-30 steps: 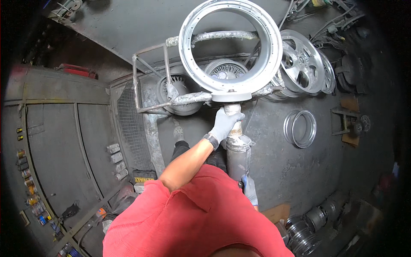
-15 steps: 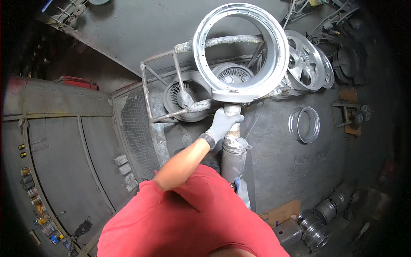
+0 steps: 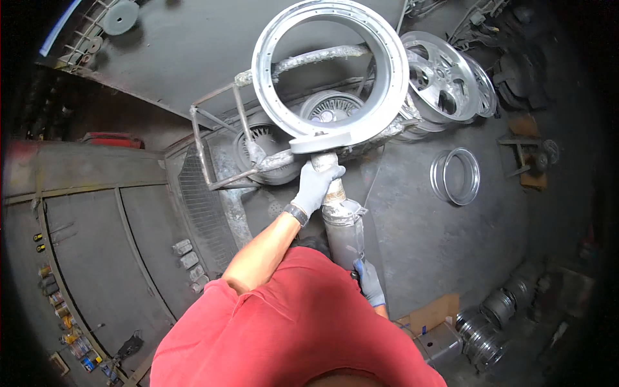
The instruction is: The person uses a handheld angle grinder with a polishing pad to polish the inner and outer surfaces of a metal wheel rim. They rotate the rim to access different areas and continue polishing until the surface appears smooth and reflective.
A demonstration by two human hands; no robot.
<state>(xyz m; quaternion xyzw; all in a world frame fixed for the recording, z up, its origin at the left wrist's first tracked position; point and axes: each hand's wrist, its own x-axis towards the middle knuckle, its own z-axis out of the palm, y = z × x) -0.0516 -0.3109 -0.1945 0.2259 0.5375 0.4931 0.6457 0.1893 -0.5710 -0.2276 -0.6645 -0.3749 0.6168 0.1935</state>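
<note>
My left hand (image 3: 314,187), in a grey glove, is wrapped round the pale, taped neck of a long power polisher (image 3: 343,233). At the polisher's far end a whitish disc (image 3: 320,142), seen nearly edge-on, lies against the near side of a bare silver wheel rim (image 3: 393,80) or overlaps it; whether they touch I cannot tell. The rim leans upright on a metal frame stand (image 3: 203,148) with wrapped bars. My right hand (image 3: 370,284), in a blue-grey glove, is closed on the polisher's rear end, its fingertips partly hidden.
Mesh-faced wheels (image 3: 330,108) sit behind the frame bars. Spoked wheels (image 3: 445,80) lean at its right. A loose rim ring (image 3: 461,177) lies on the floor, and more rims (image 3: 480,342) stand lower right. At left are a workbench (image 3: 84,245) and several cans (image 3: 189,260).
The rim, frame and polisher have shifted leftward and slightly up in the picture, as has most of the background. More of my right hand shows at the polisher's rear.
</note>
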